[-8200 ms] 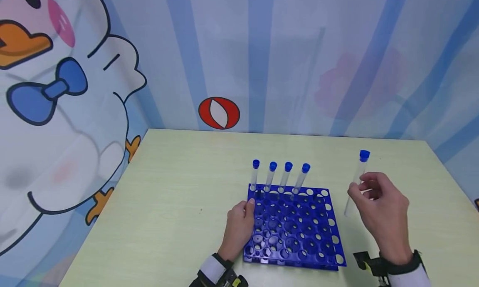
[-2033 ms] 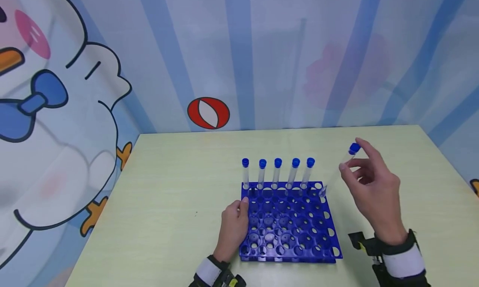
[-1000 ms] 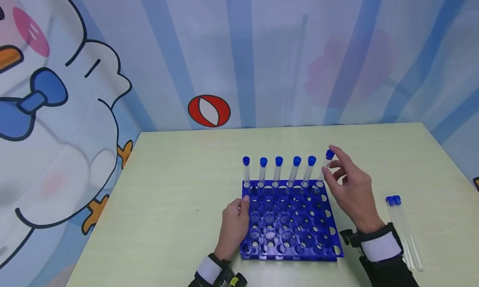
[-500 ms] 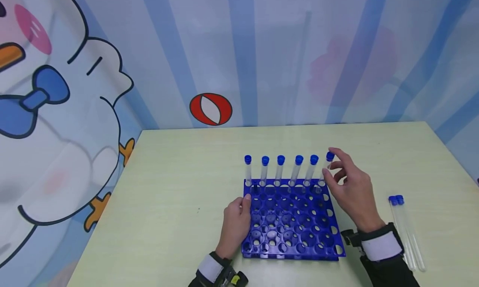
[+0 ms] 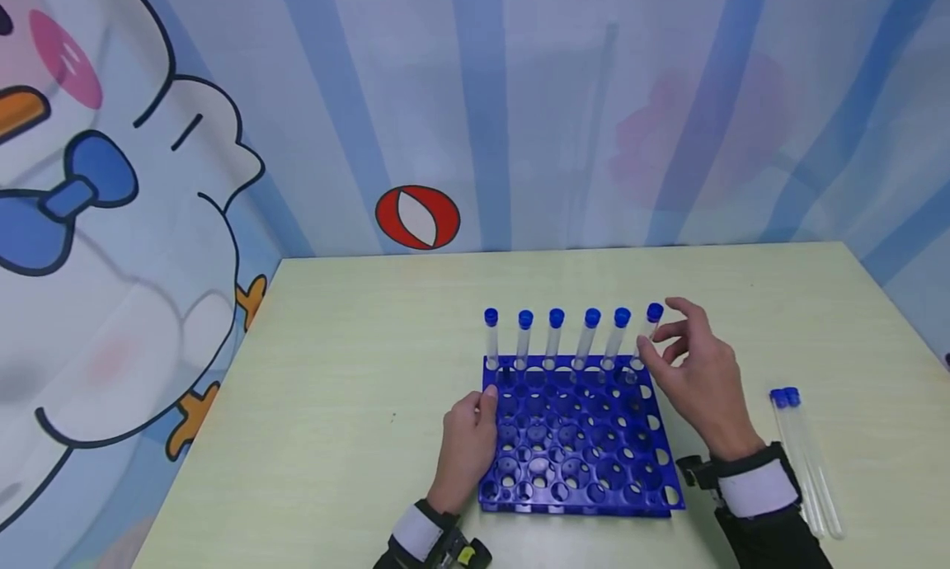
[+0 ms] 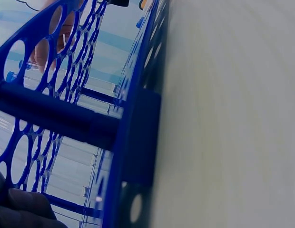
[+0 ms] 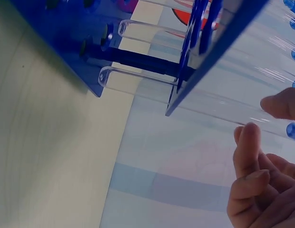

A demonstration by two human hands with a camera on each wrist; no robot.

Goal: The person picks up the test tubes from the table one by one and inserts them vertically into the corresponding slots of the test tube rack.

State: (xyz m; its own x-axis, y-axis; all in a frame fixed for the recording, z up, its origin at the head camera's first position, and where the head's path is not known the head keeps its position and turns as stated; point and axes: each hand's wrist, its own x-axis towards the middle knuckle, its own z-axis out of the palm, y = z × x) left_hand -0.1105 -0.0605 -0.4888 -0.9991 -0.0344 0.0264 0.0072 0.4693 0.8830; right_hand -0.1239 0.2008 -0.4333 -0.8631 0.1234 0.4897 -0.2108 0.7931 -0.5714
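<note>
A blue rack (image 5: 575,445) with rows of round holes stands on the table. Along its back row stand several clear test tubes with blue caps, such as the leftmost tube (image 5: 492,338). My left hand (image 5: 467,445) grips the rack's left edge, thumb on top; its fingertips (image 6: 28,204) show at the corner of the left wrist view. At the back right corner, the last tube (image 7: 219,104) passes through the rack's plates. My right hand (image 5: 693,371) is at this tube's upper part, thumb and fingers loosely either side, index finger raised off the blue cap (image 5: 655,312).
Two more capped test tubes (image 5: 809,462) lie side by side on the table right of the rack, close to the right sleeve. Behind the pale table (image 5: 356,346) rises a wall with blue stripes and cartoon figures.
The last tube came in from the right, tilted, and went into the back right hole. Since then my right index finger has lifted off its cap. My left hand keeps its grip.
</note>
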